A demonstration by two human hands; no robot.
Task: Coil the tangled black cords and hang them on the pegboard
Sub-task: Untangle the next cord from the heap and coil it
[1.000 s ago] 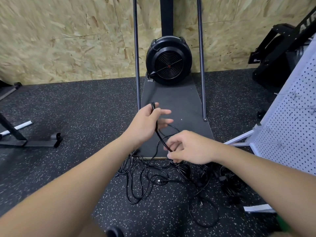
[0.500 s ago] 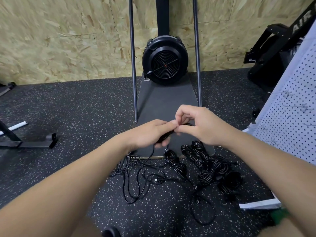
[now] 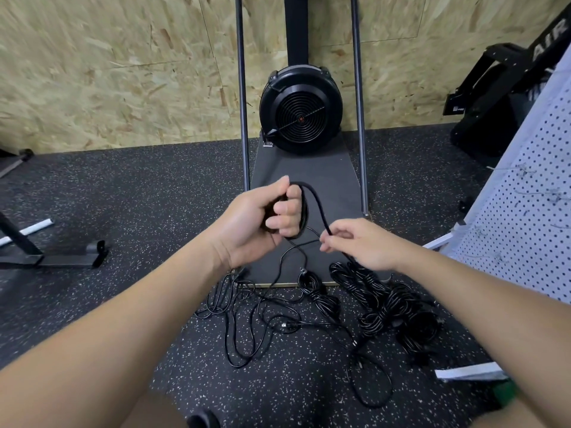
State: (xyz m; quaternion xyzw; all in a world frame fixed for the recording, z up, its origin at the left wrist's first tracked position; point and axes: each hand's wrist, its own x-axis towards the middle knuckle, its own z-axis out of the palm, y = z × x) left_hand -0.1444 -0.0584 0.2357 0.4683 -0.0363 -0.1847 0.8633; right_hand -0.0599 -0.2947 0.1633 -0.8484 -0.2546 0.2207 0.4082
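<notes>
My left hand (image 3: 272, 216) grips a small coil of thin black cord (image 3: 318, 208) in its curled fingers, held above the floor. A loop of that cord arches to the right, down into my right hand (image 3: 355, 242), which pinches it between thumb and fingertips. The rest of the cord trails down to a loose tangle of black cords (image 3: 256, 319) on the speckled floor. Bundled black cords (image 3: 386, 301) lie to the right of the tangle. The white pegboard (image 3: 525, 217) leans at the right edge, with small wire hooks on it.
A black fan-wheel machine (image 3: 299, 111) stands on a grey base plate (image 3: 333, 177) between two upright metal rods, right behind my hands. A black frame foot (image 3: 61, 259) lies at the left. More black equipment (image 3: 494, 97) stands at the far right by the wall.
My hands, which met at the cord, have come apart: the left rose with the coil in its fingers, the right drew a loop of cord down to the right.
</notes>
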